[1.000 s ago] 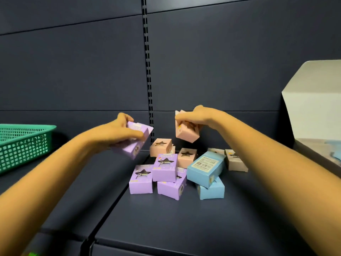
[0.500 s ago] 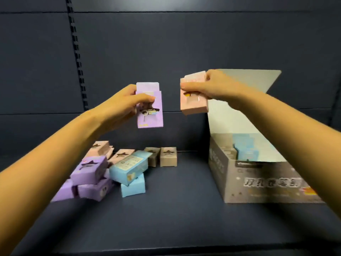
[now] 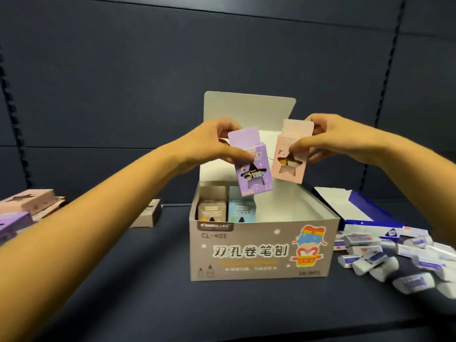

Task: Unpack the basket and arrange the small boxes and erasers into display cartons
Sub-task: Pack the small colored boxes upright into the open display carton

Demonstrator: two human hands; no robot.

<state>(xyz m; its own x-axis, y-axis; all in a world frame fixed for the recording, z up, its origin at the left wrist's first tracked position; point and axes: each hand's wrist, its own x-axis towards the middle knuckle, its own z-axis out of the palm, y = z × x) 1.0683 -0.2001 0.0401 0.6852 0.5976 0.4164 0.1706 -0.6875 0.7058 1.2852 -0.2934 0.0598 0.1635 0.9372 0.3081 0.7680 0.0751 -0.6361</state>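
My left hand [image 3: 212, 141] pinches the purple box [image 3: 251, 169]; my right hand [image 3: 330, 139] pinches the pink box [image 3: 291, 166]. Both stand tall just above the carton [image 3: 261, 253], over its bare right part.

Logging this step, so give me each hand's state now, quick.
Left hand: holding the purple small box above the display carton.
Right hand: holding the pink small box.

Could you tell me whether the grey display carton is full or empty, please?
Partly filled: the display carton holds a brown box and a blue box at its left; the rest shows bare white floor.
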